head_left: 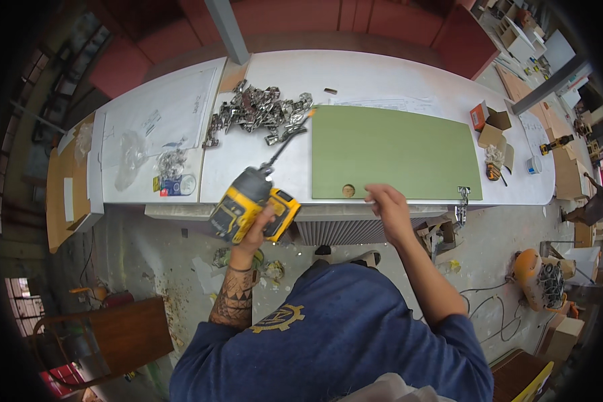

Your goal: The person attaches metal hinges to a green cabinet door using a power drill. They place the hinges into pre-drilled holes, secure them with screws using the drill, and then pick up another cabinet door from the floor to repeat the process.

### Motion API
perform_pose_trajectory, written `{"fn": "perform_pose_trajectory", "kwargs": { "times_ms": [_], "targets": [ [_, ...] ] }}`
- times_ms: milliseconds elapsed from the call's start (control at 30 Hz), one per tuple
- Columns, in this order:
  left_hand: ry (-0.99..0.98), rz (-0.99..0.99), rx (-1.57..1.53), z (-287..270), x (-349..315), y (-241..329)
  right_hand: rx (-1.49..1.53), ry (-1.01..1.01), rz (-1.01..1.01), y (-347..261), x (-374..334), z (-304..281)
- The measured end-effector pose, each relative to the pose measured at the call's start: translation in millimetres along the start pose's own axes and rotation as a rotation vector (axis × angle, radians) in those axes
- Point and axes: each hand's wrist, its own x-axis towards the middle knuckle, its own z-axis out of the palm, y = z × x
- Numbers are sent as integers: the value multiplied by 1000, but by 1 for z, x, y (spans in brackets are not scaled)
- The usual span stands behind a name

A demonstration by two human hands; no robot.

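My left hand (260,224) is wrapped round the grip of a yellow and black cordless drill (241,204). The drill's long bit slants up and right toward the far left corner of a green panel (395,147), which lies flat on the white worktop (254,177). Over the panel's near edge is my right hand (390,206), fingers bent and drawn together; whatever they pinch is too small to make out. Just left of those fingertips, a round hole (348,191) shows in the panel. A metal hinge (463,201) sits at the panel's near right corner, partly hanging past the edge.
A heap of metal hinges (258,110) lies beyond the drill. An opened small box (492,124) and a screwdriver (493,171) are right of the panel. Plastic bags (131,157) lie at left. An orange machine (529,271) with cables stands on the floor at right.
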Motion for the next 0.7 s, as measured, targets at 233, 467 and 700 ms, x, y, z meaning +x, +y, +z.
{"fn": "perform_pose_trajectory", "kwargs": {
  "times_ms": [233, 467, 700],
  "targets": [
    [165, 5, -202, -15, -42, 8, -898, 63, -759, -23, 116, 110],
    [221, -144, -216, -39, -109, -48, -1285, -134, -793, -6, 230, 159],
    [521, -261, -218, -50, -134, -12, -1282, -336, -778, 4, 216, 197]
  ]
}}
